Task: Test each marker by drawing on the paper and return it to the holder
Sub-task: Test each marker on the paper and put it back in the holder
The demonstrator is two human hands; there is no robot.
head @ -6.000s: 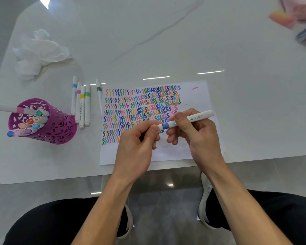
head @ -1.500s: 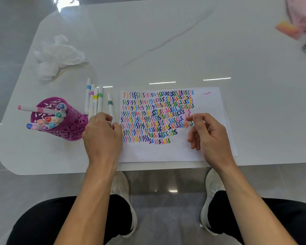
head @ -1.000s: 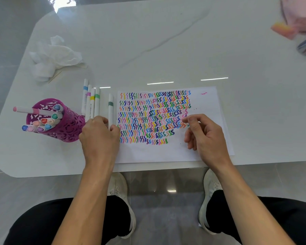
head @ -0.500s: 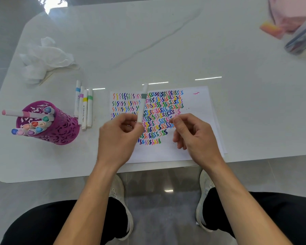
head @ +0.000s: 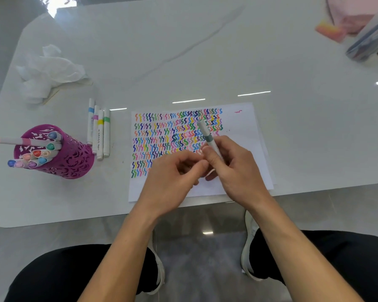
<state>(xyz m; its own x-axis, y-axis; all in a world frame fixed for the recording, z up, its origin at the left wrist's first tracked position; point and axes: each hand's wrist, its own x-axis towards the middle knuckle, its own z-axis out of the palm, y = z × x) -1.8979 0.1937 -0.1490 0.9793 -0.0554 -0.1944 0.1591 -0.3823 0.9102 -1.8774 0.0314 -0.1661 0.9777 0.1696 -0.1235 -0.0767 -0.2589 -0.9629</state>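
**Picked up the next marker and passed it across**

Took the green-banded marker (head: 206, 132) out of the row beside the holder, carried it over the paper and handed it from left hand to right.

Far out to the left of the left hand: the purple holder (head: 61, 155), packed with markers, one pink one sticking out sideways. Between the holder and that hand: four markers (head: 99, 132) left side by side on the table (head: 205, 62), apparently not yet tested.

Keeps the left hand (head: 172, 177) over the near part of the paper, fingers curled in toward the right thumb. Cannot tell through the blur whether it pinches the marker's near end or holds nothing.

Grips the marker in the right hand (head: 236, 171), thumb and fingers wrapped round the barrel below the green band, far end pointing up and away over the squiggles.

Under both hands: the paper (head: 249, 131), mostly filled with rows of coloured squiggles, bare to the right of the right hand.

Looks like the start of a fresh test. Probably means pulling the cap next, adding a squiggle to the short bottom rows by the left hand, then returning this one to the holder.
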